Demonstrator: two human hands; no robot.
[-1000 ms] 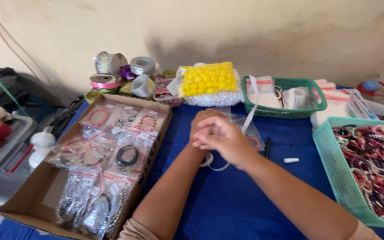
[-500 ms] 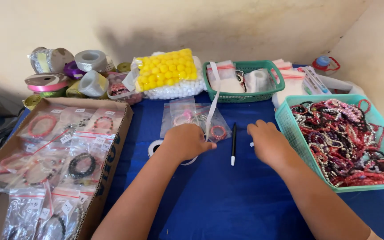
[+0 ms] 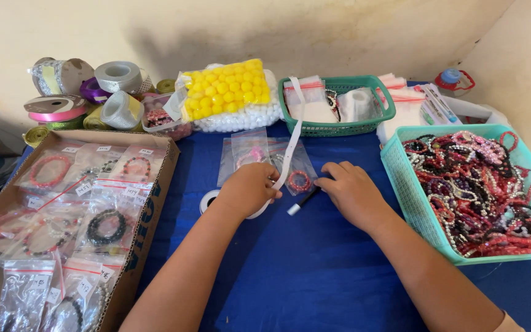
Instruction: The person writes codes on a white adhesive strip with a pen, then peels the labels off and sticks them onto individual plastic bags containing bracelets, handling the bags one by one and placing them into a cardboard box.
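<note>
My left hand is closed on a white paper strip that runs up toward the green basket. A white tape roll lies just left of that hand. My right hand rests palm down on the blue tablecloth, its fingers on the upper end of a black pen that lies slanted between the hands. Small clear bags lie beyond the hands, one holding a red bead bracelet.
A teal basket heaped with bead bracelets stands at the right. A cardboard box of bagged bracelets sits at the left. Ribbon rolls, a bag of yellow balls and a bottle line the wall.
The view has shifted right and steadied. My hands parted; the right one went to the pen, which now lies slanted instead of straight. The left hand keeps the strip.
</note>
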